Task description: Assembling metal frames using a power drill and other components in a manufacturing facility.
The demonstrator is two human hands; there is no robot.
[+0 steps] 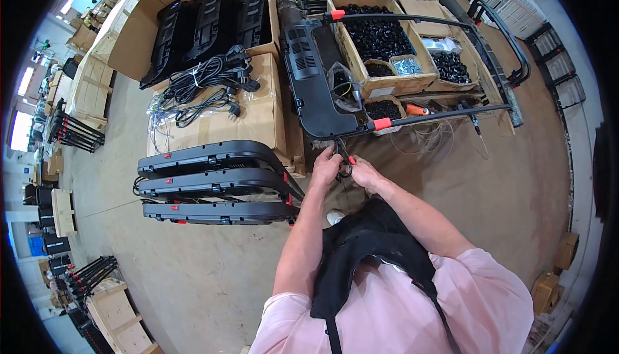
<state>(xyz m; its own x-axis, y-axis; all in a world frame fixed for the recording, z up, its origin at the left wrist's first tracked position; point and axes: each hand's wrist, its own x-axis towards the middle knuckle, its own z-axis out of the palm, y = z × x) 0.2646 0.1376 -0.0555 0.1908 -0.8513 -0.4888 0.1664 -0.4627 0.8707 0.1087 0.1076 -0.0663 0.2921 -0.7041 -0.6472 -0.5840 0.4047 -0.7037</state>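
The black panel (322, 106) had two long bars (445, 115) on, so that bit looked done. Just below the panel, the left hand (327, 165) and right hand (365, 173) had fingers curled nearly closed by dark wires (345, 169); I couldn't tell their grip. The wires looked unfinished. Left of the panel, three frames (193, 187) looked built.

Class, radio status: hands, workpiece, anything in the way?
Left hand and right hand close together, grip unclear. Black housing just beyond them. Orange item at right, clear of hands.
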